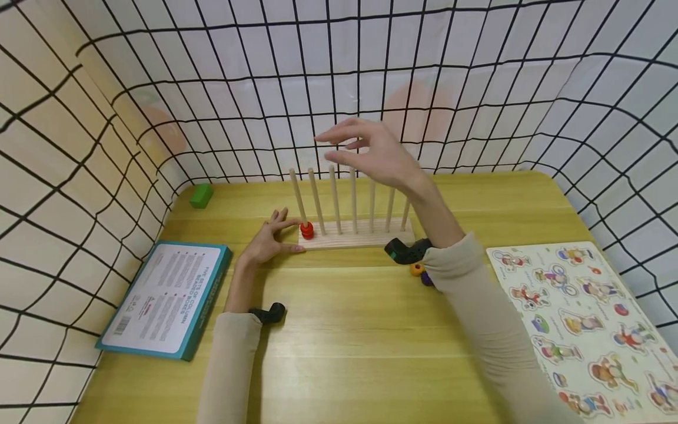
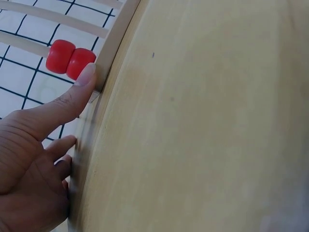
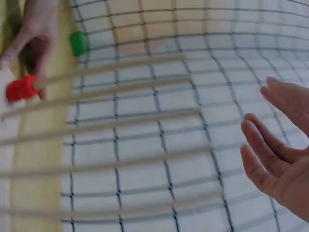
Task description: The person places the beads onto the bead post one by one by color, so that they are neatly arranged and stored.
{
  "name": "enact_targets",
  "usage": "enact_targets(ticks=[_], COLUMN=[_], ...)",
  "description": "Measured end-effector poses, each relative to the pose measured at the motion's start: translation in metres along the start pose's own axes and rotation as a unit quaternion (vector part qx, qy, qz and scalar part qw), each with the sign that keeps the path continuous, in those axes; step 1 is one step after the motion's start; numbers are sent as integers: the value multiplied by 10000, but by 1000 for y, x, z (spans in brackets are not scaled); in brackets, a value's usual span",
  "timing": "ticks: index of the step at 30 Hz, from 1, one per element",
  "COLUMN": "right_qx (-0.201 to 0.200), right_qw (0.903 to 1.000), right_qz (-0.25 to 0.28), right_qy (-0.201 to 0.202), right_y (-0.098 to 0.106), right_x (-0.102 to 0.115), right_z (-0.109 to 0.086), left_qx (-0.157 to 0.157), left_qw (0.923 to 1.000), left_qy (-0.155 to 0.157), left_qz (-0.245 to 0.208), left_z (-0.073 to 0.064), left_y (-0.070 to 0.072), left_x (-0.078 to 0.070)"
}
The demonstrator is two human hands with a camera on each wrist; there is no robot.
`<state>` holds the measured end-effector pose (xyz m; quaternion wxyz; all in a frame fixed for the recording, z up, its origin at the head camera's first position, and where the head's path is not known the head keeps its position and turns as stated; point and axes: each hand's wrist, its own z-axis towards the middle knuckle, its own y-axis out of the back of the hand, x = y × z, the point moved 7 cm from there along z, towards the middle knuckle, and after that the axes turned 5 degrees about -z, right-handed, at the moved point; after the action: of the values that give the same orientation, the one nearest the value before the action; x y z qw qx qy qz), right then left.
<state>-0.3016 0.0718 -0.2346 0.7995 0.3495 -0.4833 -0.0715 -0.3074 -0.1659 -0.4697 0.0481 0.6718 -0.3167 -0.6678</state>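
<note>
A wooden peg stand with several tall upright pegs stands toward the back of the table. Two red beads sit stacked at the foot of its leftmost peg. My left hand holds the stand's left end, thumb at the front corner and index finger at the back. In the left wrist view its thumb tip lies right by the lower bead. My right hand is raised above the pegs, fingers extended and apart from the thumb. Nothing shows between those fingers in the right wrist view.
An orange bead and a purple bead lie by the right sleeve, partly hidden. A blue-edged box lies left, a green block back left, a picture board right. Black netting surrounds the table.
</note>
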Motion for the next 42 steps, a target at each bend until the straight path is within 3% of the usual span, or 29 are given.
enact_targets(ticks=[6,11,17,25,31,42], right_qx=[-925,-1055,-565,790,1942,1768], right_qw=[9956,9938,9939,9855,9740,9742], right_qz=[31,24,259,63,283,16], right_qy=[-113,-337,-913,-1498,-1128,-1405], right_y=[50,67,68,39,13,8], right_x=[-13,-34,-81,-146,-161,-192], right_z=[-51,-94,-134,-156,-165,-174], left_qx=[31,51,77,94,100,73], left_qw=[10000,10000,9994,9989,9988,9988], left_qy=[-64,-60,-103,-131,-95,-138], left_qz=[-10,-11,-316,-431,-460,-468], left_z=[2,1,-3,-3,-5,-2], left_y=[-2,-2,-2,-2,-4,-4], left_x=[2,2,0,-4,-5,0])
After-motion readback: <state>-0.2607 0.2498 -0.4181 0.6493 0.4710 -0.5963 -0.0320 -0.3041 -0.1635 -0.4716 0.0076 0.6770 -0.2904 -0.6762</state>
